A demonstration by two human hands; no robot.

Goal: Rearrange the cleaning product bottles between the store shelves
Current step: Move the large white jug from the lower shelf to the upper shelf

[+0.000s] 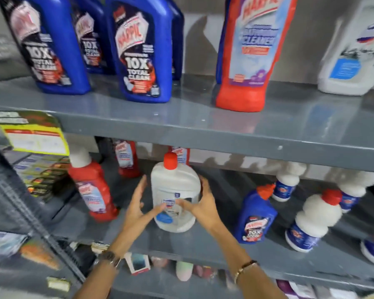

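Both hands bracket the white plastic bottle with the red cap (175, 196) standing upright on the grey metal middle shelf (203, 244). Left hand (136, 207) is spread at its nine o'clock, thumb across the label; right hand (201, 203) is spread at three o'clock, fingers curving round the side. Neither looks clamped, which suggests steadying or squaring it. A red plastic bottle (93, 188) leans at nine o'clock, so sideways room is limited.

- left fingers (139, 190): bare shelf gap outboard, then red bottle (93, 190)
- right fingers (205, 186): open lane until blue bottle (256, 219)
- above fingertips — upper shelf edge (203, 137) caps headroom
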